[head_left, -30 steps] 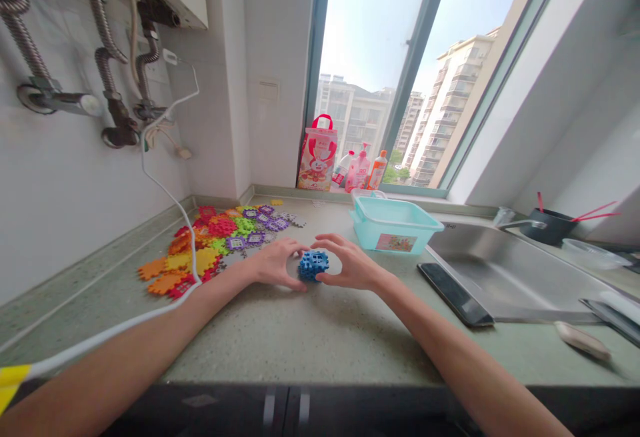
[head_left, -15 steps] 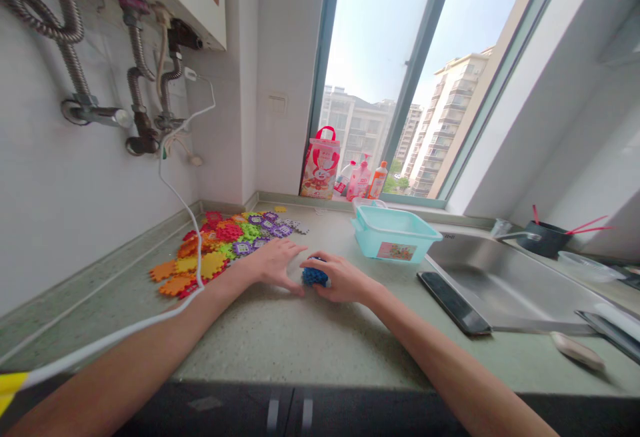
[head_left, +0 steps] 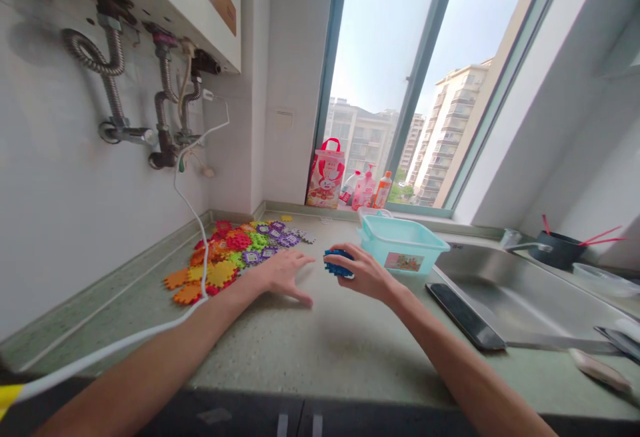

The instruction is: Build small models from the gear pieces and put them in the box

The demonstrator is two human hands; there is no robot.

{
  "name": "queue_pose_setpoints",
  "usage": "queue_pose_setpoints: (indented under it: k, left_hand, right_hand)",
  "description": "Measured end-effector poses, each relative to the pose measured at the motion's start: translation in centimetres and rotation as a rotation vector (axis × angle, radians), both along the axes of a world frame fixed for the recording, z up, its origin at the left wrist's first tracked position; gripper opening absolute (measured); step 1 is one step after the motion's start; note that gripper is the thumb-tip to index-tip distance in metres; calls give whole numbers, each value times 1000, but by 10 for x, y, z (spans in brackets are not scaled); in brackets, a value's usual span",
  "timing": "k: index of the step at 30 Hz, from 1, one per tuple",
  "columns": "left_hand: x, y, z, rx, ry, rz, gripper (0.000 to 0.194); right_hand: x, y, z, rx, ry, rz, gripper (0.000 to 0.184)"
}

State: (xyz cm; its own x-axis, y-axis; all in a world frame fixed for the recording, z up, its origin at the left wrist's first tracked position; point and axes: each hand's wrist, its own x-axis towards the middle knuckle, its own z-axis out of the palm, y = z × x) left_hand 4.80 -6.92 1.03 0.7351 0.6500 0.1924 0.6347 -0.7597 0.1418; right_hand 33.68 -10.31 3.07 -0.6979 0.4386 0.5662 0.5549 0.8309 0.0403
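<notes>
Currently, note a stack of blue toothed pieces gripped between thumb and fingers of the right hand, over the countertop. Observe the left hand open, thumb spread away from the fingers, just left of the stack. Locate loose multicoloured pieces left of and beyond the left hand. Find a turquoise bin near the right hand, beyond and to its right, a black phone right of that hand, and a sink farther right.
</notes>
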Motion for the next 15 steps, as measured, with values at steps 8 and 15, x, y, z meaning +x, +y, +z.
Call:
queue_pose_setpoints:
  k: [8, 15]
  left_hand:
    - [-3, 1, -2, 2, -26, -9, 112]
    - [-2, 0, 0, 0, -28, 18, 117]
  right_hand:
    - [26, 5, 153, 187, 200, -99, 38]
    - [79, 10, 191, 304, 266, -335, 44]
